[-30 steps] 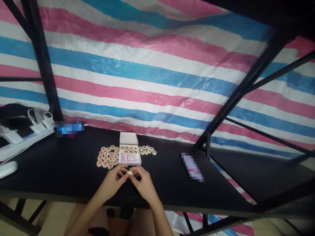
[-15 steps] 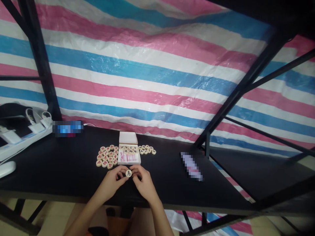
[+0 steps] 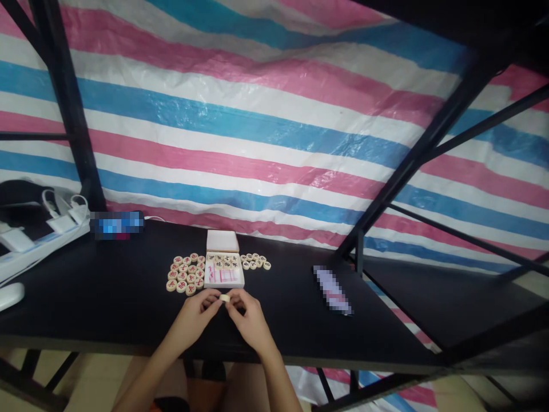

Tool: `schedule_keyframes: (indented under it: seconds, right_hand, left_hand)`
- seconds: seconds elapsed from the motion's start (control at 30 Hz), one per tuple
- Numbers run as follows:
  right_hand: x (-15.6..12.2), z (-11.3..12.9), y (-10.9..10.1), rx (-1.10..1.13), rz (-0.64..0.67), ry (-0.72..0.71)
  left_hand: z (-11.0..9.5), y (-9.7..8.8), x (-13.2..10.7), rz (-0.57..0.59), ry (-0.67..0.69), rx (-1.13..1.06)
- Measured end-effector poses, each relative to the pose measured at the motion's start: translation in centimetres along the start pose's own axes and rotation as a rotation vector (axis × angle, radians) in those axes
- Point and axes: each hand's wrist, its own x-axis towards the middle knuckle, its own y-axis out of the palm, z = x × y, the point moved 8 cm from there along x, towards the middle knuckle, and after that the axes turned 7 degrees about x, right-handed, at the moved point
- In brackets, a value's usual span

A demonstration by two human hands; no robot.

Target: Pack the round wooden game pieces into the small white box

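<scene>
Between the fingertips of both hands is a round xiangqi piece (image 3: 225, 298), turned so that its pale edge shows. My left hand (image 3: 204, 306) pinches it from the left, and my right hand (image 3: 243, 309) grips its right side. Just beyond my hands lies an open white box (image 3: 223, 278). Black-marked pieces (image 3: 227, 260) stand in rows in its far part, and pink markings show in the near part. To the left of the box lie several red-marked pieces (image 3: 184, 274). A smaller group of black-marked pieces (image 3: 255, 261) rests on the right.
The black desk (image 3: 107, 297) carries a pixelated object (image 3: 333, 290) at right and another pixelated item (image 3: 117, 224) at back left. A white power strip (image 3: 40, 246) with plugs and a white mouse (image 3: 11, 296) are far left. Black metal posts (image 3: 77, 114) frame a striped sheet (image 3: 240, 143).
The piece in my fingers has turned from showing its black character to showing its plain edge. My right fingers have closed in on it.
</scene>
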Motion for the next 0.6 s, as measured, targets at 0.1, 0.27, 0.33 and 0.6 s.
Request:
schedule_keyframes:
  seconds: [0.1,0.27,0.33,0.6]
  right_hand:
    - [-0.03,0.45,-0.15,0.019,-0.006,-0.039]
    - [-0.11,0.96,-0.03,0.054,0.016,-0.101]
    - [-0.13,0.94,0.04,0.065,0.024,-0.102]
    - [-0.22,0.23,0.32,0.097,0.048,-0.064]
  left_hand:
    - [-0.38,0.22,-0.03,0.036,0.0,-0.035]
    - [-0.53,0.31,-0.01,0.056,-0.022,-0.063]
    - [-0.5,0.34,-0.01,0.062,-0.015,-0.064]
    - [0.14,0.25,-0.02,0.036,-0.003,-0.001]
